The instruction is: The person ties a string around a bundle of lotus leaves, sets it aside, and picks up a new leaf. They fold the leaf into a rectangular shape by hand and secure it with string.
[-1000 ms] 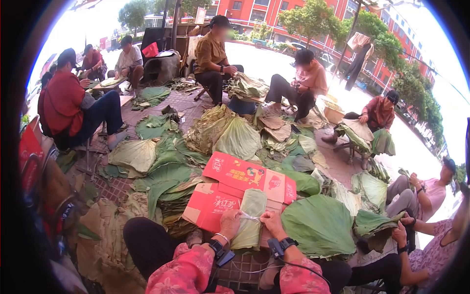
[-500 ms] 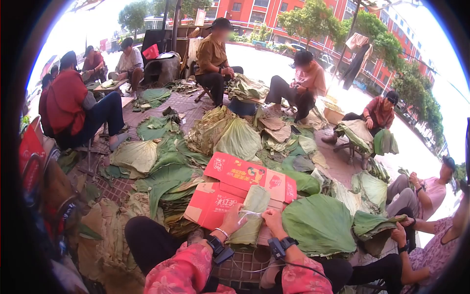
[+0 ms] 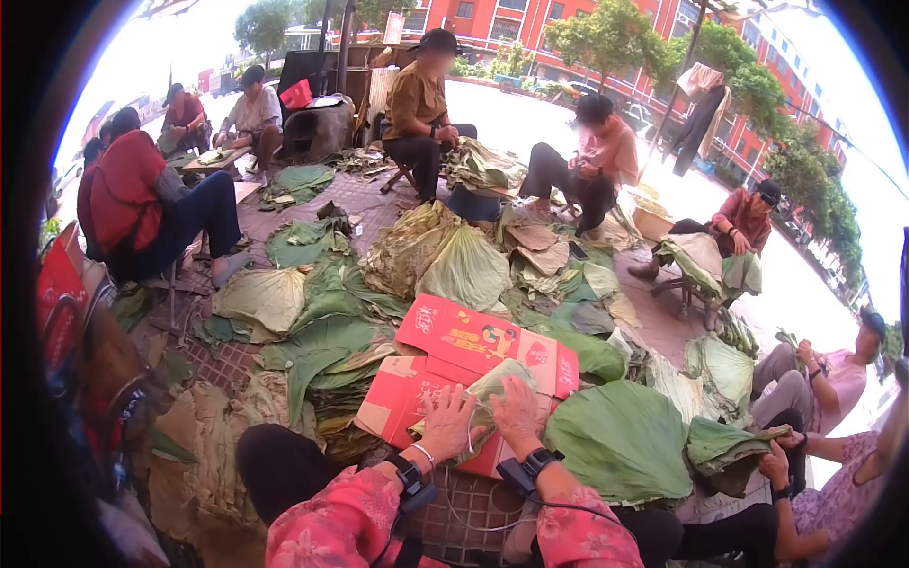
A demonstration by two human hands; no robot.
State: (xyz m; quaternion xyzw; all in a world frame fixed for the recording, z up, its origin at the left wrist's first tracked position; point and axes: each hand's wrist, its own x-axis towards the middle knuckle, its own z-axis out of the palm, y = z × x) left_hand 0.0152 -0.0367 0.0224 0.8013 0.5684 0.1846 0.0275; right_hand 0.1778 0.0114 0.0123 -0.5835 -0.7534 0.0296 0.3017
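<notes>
bundle now tilted; left hand, right hand hide its string.

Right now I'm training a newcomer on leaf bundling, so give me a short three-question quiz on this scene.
1. True or false: both hands rest on the folded leaf bundle.
2. What does the bundle lie on? A) a metal tray B) flattened red cardboard C) bare pavement
3. What lies just to the right of the right hand?

Key:
1. True: the left hand and right hand both press on it.
2. B.
3. A large green leaf, spread flat.
</notes>
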